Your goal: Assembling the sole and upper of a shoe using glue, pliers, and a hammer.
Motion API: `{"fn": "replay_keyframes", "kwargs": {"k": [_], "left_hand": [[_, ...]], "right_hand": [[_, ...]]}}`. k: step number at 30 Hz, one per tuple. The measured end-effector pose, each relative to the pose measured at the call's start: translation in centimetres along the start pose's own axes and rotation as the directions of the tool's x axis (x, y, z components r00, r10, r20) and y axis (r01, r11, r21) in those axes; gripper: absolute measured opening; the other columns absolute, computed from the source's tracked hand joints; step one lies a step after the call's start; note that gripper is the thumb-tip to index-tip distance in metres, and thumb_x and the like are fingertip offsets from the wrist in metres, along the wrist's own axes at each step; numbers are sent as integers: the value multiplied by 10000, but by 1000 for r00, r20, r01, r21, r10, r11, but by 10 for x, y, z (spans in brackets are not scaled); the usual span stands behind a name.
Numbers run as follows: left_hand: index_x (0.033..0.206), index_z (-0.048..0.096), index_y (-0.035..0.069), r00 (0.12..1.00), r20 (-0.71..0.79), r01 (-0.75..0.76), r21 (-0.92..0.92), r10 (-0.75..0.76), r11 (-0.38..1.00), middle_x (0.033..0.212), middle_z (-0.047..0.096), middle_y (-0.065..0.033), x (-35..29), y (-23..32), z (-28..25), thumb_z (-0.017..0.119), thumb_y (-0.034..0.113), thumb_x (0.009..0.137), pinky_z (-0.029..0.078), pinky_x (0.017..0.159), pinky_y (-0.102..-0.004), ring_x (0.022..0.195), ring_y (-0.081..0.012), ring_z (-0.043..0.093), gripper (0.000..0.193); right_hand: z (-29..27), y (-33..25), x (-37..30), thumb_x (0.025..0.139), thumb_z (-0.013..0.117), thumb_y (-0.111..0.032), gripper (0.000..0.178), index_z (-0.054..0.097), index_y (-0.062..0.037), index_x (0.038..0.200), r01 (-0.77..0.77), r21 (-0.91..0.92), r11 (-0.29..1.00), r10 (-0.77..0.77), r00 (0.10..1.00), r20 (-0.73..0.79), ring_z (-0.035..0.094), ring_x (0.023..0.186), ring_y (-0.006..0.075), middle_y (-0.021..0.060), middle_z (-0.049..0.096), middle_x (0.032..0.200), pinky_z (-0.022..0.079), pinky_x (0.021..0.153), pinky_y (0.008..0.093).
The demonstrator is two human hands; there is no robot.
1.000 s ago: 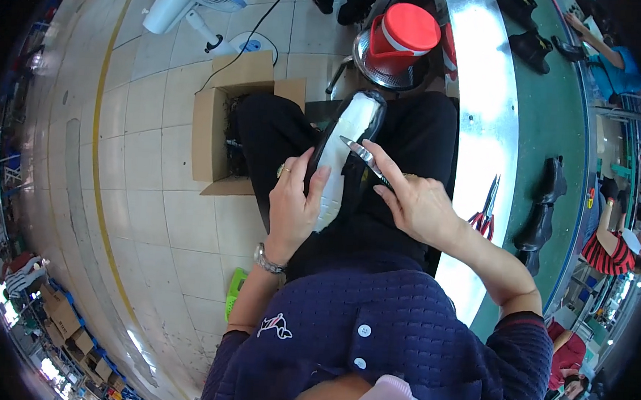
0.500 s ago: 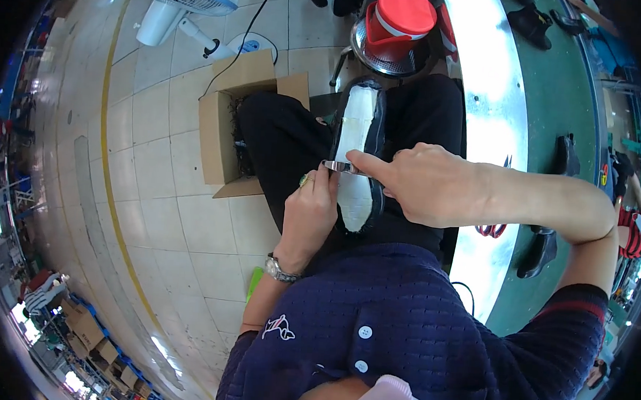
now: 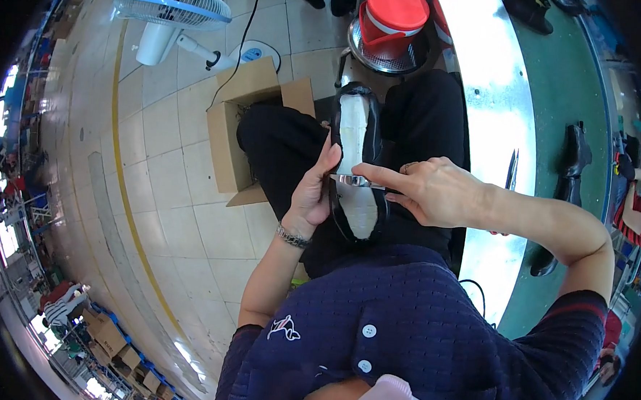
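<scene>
The left hand (image 3: 312, 192) grips the shoe (image 3: 357, 166) from its left side, thumb up along the edge, holding it sole-up over the lap. The right hand (image 3: 437, 191) comes in from the right, fingers pinched on a small metal tool (image 3: 350, 180) laid across the pale sole near the waist (what kind of tool is too small to tell). The shoe runs lengthwise away from the body, heel nearest, toe pointing out toward the knees.

To do this well, I judge the left hand should keep the shoe braced firmly against the thigh so it does not rock, while the right draws the tool in short, steady strokes and stays clear of the left thumb, which sits just beside it.

Farther out, an open cardboard box (image 3: 237, 130) stands on the tiled floor just left of the legs. Beyond the knees sits a red bucket (image 3: 392, 15), and a fan (image 3: 171, 7) stands to the far left. On the green bench (image 3: 557, 104) at right lie dark shoes (image 3: 572, 162).
</scene>
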State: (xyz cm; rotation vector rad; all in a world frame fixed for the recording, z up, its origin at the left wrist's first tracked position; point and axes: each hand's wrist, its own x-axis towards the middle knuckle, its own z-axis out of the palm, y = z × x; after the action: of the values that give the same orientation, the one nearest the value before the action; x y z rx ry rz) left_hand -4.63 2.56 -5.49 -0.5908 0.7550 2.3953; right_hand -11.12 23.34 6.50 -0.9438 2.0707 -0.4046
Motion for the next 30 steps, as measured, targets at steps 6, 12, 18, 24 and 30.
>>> {"fn": "replay_keyframes", "kwargs": {"k": [6,12,18,24,30], "left_hand": [[1515,258,148,987,-46,-146,159,155,976,1393,467,-65,-2,-4,12,610,339,927,375,1041,-334,1222,-161,483,712],[1544,123,131,994,-13,-102,277,110,956,1446,400,-71,0,-2,15,608,363,936,334,1066,-307,1281,-162,420,812],[1550,101,165,991,40,-135,268,128,954,1454,394,-56,1,1,6,616,364,934,338,1063,-303,1282,-159,419,827],[1549,106,172,996,12,-93,267,93,959,1400,439,-48,3,4,9,625,357,931,380,1023,-296,1213,-135,470,828],[1545,151,197,998,-36,-35,267,46,963,1345,487,-29,-6,7,18,639,338,925,391,1012,-289,1186,-129,488,802]], "right_hand": [[-59,-22,4,875,587,-86,610,357,-182,1432,141,-394,908,-87,984,153,687,743,329,153,670,745,557,668,412],[-56,-2,38,905,572,-87,741,203,-273,1520,15,-574,819,-124,981,-152,674,612,251,121,657,688,526,522,324],[-50,5,38,954,543,-144,683,187,-274,1522,122,-451,884,-308,879,-365,659,566,205,121,638,649,513,492,287],[-35,25,38,946,573,-164,725,160,-294,1527,8,-408,913,-142,944,-298,642,529,205,102,604,574,516,491,293],[-19,19,31,951,559,-181,701,174,-300,1524,213,-316,924,-348,809,-473,640,515,220,98,597,560,504,478,287]]}}
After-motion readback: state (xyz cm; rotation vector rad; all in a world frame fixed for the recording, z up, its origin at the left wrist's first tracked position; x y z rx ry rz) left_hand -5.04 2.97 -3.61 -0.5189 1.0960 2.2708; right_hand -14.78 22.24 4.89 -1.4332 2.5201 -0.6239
